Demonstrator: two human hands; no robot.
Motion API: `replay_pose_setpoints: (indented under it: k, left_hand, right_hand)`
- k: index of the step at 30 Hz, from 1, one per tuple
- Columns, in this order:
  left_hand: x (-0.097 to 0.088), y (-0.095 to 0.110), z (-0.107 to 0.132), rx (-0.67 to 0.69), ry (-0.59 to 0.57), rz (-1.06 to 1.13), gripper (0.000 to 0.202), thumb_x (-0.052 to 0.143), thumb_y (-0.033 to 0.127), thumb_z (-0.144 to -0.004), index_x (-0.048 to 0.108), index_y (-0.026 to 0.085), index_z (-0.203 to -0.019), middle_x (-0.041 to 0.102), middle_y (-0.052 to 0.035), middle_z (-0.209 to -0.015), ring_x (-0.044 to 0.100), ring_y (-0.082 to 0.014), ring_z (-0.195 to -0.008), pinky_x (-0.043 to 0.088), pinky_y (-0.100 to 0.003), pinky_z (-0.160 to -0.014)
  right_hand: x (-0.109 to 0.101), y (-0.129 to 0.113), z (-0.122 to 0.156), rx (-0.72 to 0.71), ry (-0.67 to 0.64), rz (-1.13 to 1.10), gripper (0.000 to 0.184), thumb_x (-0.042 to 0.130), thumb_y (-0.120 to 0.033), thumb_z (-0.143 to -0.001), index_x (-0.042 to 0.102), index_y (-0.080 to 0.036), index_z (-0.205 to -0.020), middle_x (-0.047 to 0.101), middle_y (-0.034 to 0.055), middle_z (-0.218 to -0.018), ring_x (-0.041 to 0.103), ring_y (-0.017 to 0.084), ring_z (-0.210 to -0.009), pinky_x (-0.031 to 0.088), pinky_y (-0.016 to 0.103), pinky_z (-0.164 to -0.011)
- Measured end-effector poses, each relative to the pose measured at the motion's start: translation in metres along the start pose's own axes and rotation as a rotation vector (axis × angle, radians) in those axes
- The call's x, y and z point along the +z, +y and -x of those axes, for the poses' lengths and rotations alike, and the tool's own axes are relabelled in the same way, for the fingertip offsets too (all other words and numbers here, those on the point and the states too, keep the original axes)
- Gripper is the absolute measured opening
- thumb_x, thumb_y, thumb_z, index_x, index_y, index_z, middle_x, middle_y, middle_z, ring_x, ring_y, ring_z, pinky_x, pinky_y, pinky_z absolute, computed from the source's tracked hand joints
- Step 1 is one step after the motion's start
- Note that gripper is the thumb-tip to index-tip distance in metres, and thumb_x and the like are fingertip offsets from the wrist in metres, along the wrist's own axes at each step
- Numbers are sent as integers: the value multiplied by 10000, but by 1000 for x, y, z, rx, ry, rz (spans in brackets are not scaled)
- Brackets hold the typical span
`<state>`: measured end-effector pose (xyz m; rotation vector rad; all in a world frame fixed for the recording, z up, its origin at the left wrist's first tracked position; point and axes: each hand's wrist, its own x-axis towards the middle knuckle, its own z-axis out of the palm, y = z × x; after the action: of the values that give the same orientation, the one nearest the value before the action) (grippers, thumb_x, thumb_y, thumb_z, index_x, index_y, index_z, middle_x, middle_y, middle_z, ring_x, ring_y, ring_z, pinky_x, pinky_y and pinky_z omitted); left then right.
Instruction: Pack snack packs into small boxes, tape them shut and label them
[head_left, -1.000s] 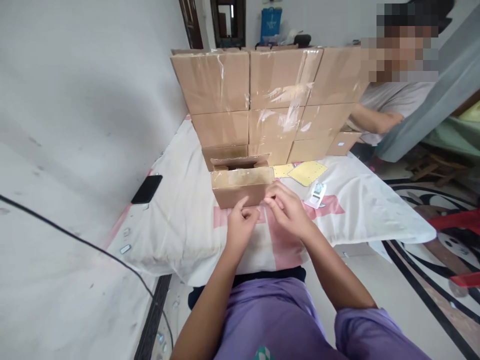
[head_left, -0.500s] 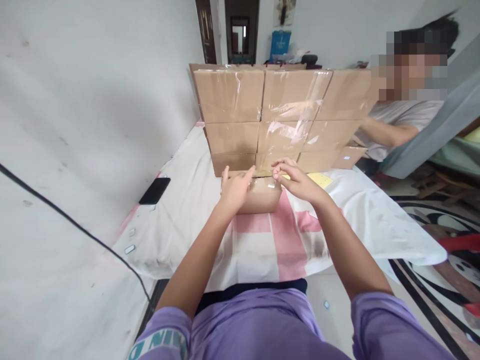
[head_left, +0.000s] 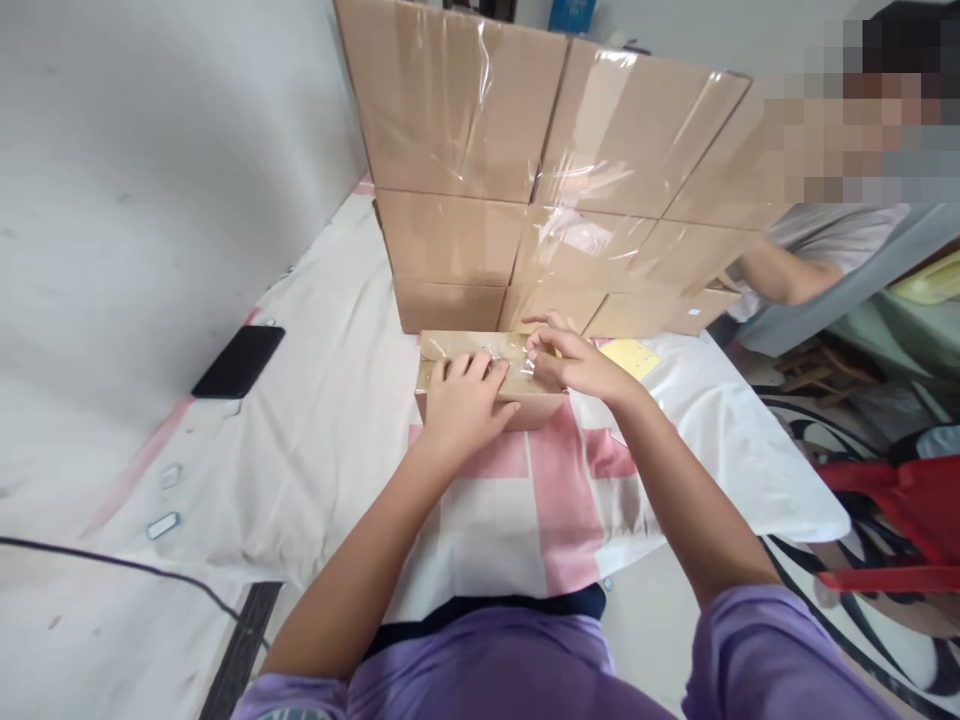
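A small cardboard box (head_left: 491, 407) lies on the cloth in front of me, with shiny clear tape across its top. My left hand (head_left: 466, 405) rests on the box's top and near edge, fingers spread and laid over it. At the box's right end, my right hand (head_left: 566, 362) has thumb and forefinger pinched together close to the taped surface. Whatever is between those fingertips, if anything, is too small to make out. Behind the small box rises a stack of taped cardboard boxes (head_left: 450, 235).
A black phone (head_left: 238, 362) lies at the left by the wall. Yellow paper (head_left: 631, 357) sits right of the box on the tablecloth (head_left: 330, 400). Another person's arm (head_left: 791, 268) is beyond the stack. A red chair (head_left: 911, 505) stands at the right; a black cable (head_left: 112, 560) runs along the left.
The view has tipped down and come closer to the boxes. My left hand has settled flatter on the small box's top. My right hand remains pinched by its right end.
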<state>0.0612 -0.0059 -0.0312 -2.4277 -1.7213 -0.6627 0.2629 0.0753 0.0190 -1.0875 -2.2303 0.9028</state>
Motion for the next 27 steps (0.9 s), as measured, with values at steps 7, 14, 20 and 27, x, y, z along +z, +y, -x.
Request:
replay_pose_setpoints:
  k: [7,14,20,27]
  left_hand:
    - [-3,0,-7,0,-49,-4,550,666,426,-887,578,241,-1397,630,-131,-1357,561,-342,-1188,396,-528,-1020]
    - [1,-2,-10,46,36,-19,560,632,401,-907,555,231,-1435,599,-154,-1397,538,-355,-1214,385,-529,-1034]
    - [6,-2,-5,90,100,-35,407,628,381,-917,655,320,-1319,638,-129,-1338,556,-343,-1174,368,-547,-1055]
    - [9,0,-1,99,138,-60,354,589,390,-952,675,316,-1287,683,-106,-1278,583,-308,-1123,369,-512,-1020]
  right_hand:
    - [-1,2,-9,47,-52,-170,198,625,-393,-938,629,-229,-826,436,64,-1553,355,320,-1498,352,544,-1168]
    - [12,16,-17,-31,-5,129,137,598,-276,-931,614,-218,-808,422,95,-1559,253,347,-1527,275,619,-1201]
    - [15,21,-16,-80,28,170,114,566,-239,-946,596,-230,-836,457,98,-1518,339,351,-1468,354,619,-1152]
    - [16,14,-14,-44,13,197,112,569,-270,-964,574,-237,-857,460,99,-1502,375,364,-1421,374,601,-1133]
